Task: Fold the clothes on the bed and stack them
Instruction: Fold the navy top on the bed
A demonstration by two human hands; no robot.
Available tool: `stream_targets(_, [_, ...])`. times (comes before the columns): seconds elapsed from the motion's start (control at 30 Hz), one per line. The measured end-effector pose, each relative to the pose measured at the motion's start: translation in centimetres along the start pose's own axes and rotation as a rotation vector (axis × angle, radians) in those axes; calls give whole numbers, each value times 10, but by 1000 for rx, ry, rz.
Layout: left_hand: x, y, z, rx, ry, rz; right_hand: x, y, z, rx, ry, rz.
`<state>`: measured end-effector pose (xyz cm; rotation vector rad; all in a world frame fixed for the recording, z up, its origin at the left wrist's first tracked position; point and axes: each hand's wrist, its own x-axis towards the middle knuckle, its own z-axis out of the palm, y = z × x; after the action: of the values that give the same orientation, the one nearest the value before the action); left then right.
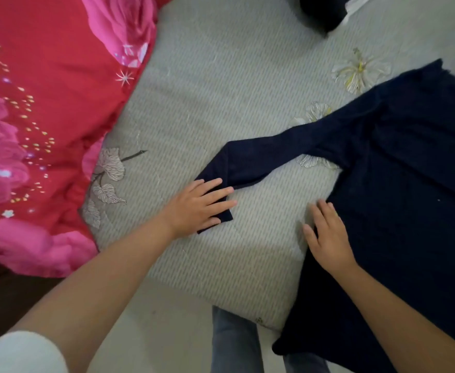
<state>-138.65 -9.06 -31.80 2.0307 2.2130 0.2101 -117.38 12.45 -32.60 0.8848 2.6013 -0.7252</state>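
Left hand (196, 208) lies flat on the sleeve (250, 162) end, quilt (46, 117) further to its left. Right hand (328, 238) rests on the shirt (409, 184) edge, shirt spreading rightward over the bed (221, 90).

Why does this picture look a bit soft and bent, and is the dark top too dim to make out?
Head view: the wide-angle lens curves the scene toward the edges; light is soft and even, without glare; the navy long-sleeved top shows almost no fabric detail; the left hand on its sleeve cuff and the right hand at its side edge look slightly blurred; the grey patterned bedsheet pattern is clearer.
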Motion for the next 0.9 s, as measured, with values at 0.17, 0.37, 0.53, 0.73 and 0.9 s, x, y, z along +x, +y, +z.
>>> stream_targets(0.17, [12,-4,11,-87,-83,17,-6,15,1,0,32,-12])
stream_targets(0.37, [26,-3,6,32,-104,-66,-8,55,-14,-164,62,126])
stream_targets(0.53, [79,31,-26,-206,-31,-184,-18,103,-40,-147,74,301])
stream_targets(0.73, [215,105,-54,-385,58,-207,-39,171,-78,-89,154,399])
stream_targets(0.9, [317,180,-44,-397,123,-196,-58,254,-106,38,244,505])
